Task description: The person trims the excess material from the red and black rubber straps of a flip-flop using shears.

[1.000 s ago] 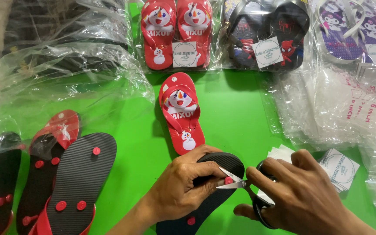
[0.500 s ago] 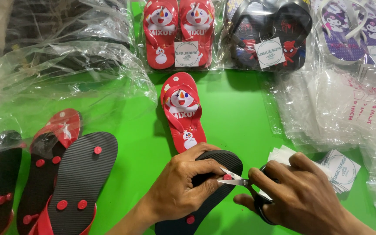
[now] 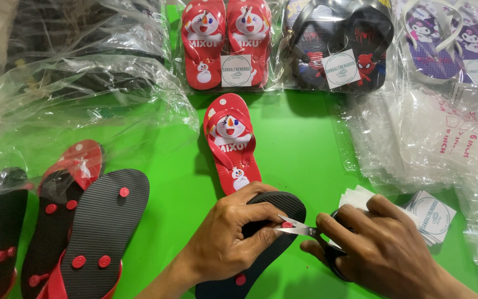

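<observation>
Scissors snipping at an upturned sandal

The left hand [image 3: 230, 235] is gripping the sole-up sandal [image 3: 261, 243] (on the green table [image 3: 300, 149]); the right hand [image 3: 383, 249], fingers closed around the scissors [image 3: 300, 228], is meeting its red plug.

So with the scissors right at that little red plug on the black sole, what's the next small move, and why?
Probably closing the blades to snip the red plug flush. The left hand pins the upturned black-soled sandal on the green table, and the right hand has the small scissors with their tips right at that plug, so the cut looks lined up.
</observation>
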